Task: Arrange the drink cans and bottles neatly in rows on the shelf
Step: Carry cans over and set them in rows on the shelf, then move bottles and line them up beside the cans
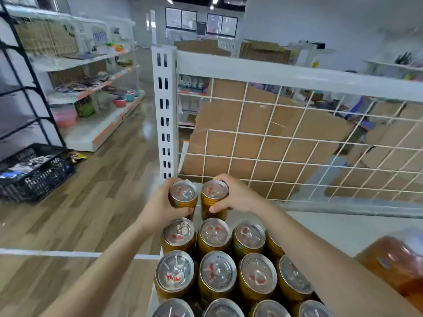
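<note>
Both hands reach to the back-left corner of the white shelf [343, 227]. The left hand [160, 207] curls its fingers round the left can [183, 193], and the right hand [238, 197] grips the right can [214, 192] beside it. Rows of matching cans [217, 271] (silver lids up) stand just in front. A black crate [34, 184] on the floor holds packets [29, 165].

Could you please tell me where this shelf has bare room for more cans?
Bare white shelf board lies right of the two gold metal cans gripped by the left hand and right hand, bordered by the white wire-mesh back panel and a blurred orange pack. The can rows in front are packed tight.
</note>
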A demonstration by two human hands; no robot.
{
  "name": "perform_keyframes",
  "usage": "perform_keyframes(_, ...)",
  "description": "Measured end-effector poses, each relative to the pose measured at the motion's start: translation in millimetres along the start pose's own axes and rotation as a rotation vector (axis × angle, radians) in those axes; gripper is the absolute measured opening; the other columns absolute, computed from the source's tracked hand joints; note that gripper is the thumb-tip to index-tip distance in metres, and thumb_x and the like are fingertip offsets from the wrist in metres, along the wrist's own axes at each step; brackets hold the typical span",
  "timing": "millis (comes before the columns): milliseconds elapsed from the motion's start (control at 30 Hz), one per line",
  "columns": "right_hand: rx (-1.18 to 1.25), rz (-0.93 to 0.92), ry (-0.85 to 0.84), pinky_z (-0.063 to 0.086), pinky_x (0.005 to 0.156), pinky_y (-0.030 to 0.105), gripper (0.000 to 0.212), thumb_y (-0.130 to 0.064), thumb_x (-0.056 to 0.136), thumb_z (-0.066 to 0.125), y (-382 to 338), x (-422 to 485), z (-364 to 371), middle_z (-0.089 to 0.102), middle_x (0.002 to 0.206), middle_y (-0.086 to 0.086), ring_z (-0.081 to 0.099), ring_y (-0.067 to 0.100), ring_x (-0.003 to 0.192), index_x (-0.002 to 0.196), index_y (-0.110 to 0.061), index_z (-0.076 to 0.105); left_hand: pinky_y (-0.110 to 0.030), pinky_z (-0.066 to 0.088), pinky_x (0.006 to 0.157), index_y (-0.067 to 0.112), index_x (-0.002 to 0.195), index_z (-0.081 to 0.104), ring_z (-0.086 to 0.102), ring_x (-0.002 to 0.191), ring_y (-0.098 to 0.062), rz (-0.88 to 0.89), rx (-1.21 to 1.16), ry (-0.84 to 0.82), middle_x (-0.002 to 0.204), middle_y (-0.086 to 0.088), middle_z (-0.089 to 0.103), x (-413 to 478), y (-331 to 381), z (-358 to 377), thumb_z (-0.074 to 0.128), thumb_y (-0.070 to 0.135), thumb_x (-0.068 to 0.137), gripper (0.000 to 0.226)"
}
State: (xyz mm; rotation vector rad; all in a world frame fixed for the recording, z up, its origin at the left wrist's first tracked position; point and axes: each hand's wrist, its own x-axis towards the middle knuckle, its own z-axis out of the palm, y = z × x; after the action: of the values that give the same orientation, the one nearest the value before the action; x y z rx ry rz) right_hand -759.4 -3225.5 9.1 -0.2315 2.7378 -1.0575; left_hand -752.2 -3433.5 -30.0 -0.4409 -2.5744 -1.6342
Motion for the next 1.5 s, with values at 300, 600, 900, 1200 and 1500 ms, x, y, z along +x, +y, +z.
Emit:
perform_keyframes(300, -0.025, 0.054, -0.235, 0.027, 0.093, 0.014, 0.063, -0.024, 0.086, 0.066, 5, -6, 10, 0.041, 0.134, -0.004, 0.037, 0.006, 0.119, 0.140, -0.016, 0.033, -0.015, 0.047, 0.072, 0.023, 0.115, 0.056, 0.061, 0.087, 0.000, -0.224, -0.267, -0.213, 0.105, 0.002, 0.064, -3, -12, -5, 0.074, 0.033, 0.069, 0.050)
perform_keyframes(600, -0.021, 0.096, -0.178, 0.023, 0.109, 0.028, 0.056, -0.043, 0.098, 0.033, -4, -14, 19, 0.025, 0.153, 0.001, 0.026, 0.017, 0.139, 0.147, -0.017, 0.025, -0.020, 0.043, 0.092, 0.028, 0.134, 0.043, 0.051, 0.115, -0.003, -0.260, -0.284, -0.266, 0.128, 0.011, 0.051, -13, -11, -9, 0.065, 0.042, 0.079, 0.060)
perform_keyframes(900, -0.261, 0.041, 0.137, 0.037, 0.104, 0.040, 0.057, -0.048, 0.095, 0.041, -7, -86, 11, 0.036, 0.149, 0.000, 0.041, 0.019, 0.131, 0.145, -0.027, 0.026, -0.027, 0.031, 0.103, 0.018, 0.141, 0.034, 0.040, 0.122, -0.009, -0.175, -0.065, -0.106, 0.128, 0.008, 0.043, -53, 15, -6, 0.059, 0.017, 0.089, 0.058)
perform_keyframes(1200, -0.314, -0.077, 0.580, 0.040, 0.089, 0.031, 0.039, -0.036, 0.092, 0.054, 20, -254, -4, 0.056, 0.126, -0.009, 0.053, 0.013, 0.112, 0.130, -0.030, 0.047, -0.019, 0.040, 0.076, 0.019, 0.125, 0.052, 0.055, 0.095, -0.014, 0.184, 0.294, 0.048, 0.122, 0.002, 0.053, -151, 73, 14, 0.062, 0.019, 0.086, 0.039)
perform_keyframes(1500, -0.485, 0.091, 0.769, 0.051, 0.072, 0.034, 0.042, -0.034, 0.081, 0.056, 100, -456, -5, 0.066, 0.110, 0.000, 0.066, 0.025, 0.093, 0.120, -0.020, 0.059, -0.048, 0.052, 0.071, 0.010, 0.112, 0.060, 0.061, 0.095, -0.038, 0.402, 0.676, 0.002, 0.114, -0.011, 0.063, -248, 124, 97, 0.042, 0.041, 0.081, 0.047)
